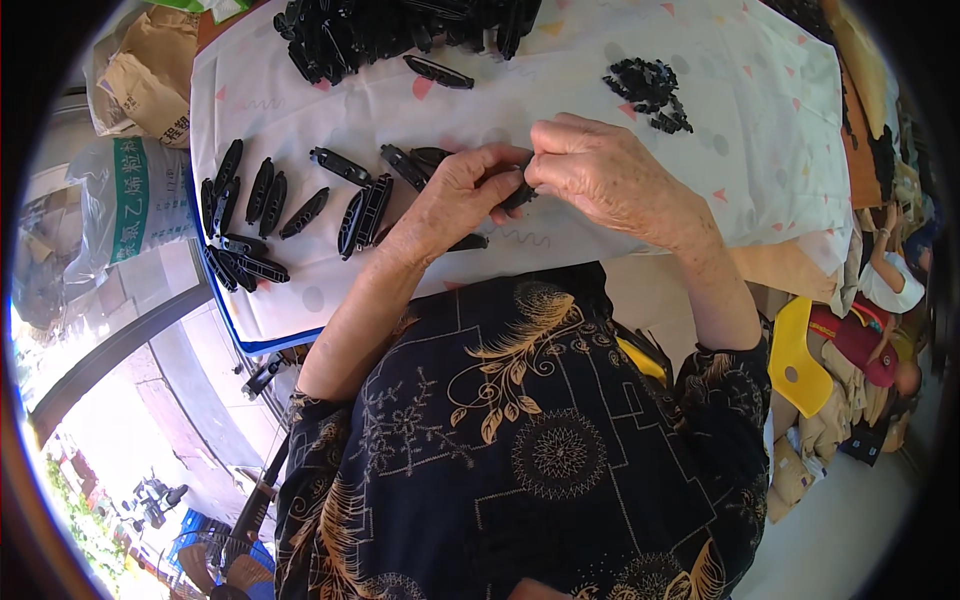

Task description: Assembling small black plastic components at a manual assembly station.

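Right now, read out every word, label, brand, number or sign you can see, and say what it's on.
Clear plastic bag: large characters down a green band, smaller print beside it; wording left out.
Brown paper bag: bold dark characters, wording left out; its finer print is too small to read.
Black part at the left hand: mostly covered, no lettering visible.
Tablecloth: printed pattern, no words made out.

black piece point(517, 198): mostly hidden by hands point(612, 182) | black heap point(345, 42): cut off by top edge | black bits point(640, 84): individual shapes too small to tell
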{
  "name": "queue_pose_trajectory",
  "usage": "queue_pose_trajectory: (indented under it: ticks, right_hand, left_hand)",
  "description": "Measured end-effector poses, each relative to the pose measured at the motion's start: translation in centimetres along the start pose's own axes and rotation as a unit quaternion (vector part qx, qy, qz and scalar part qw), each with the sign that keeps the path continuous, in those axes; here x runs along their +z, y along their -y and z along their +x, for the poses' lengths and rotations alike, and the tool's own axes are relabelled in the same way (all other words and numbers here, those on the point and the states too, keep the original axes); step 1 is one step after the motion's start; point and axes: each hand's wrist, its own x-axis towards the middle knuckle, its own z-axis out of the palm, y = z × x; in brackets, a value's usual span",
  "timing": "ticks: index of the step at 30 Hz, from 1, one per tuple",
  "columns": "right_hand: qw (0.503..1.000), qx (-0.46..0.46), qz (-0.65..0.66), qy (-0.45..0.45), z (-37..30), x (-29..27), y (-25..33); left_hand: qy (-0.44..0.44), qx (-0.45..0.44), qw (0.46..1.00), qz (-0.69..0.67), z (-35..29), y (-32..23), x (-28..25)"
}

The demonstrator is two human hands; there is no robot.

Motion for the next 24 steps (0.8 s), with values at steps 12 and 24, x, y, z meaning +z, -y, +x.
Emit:
queue_pose_trajectory:
  ticks: [12,24]
  right_hand:
    - [0.836,0.288,0.447,-0.135,-1.8,4.2,-1.1]
    - [0.654,0.287,0.668,-0.207,-2.1,6.4,0.8]
  left_hand:
    - [-0.007,0.029,0.993,-0.117,-0.4,-0.1,0.6]
    - [-0.013,0.076,0.996,-0.052,0.7,0.6,2.8]
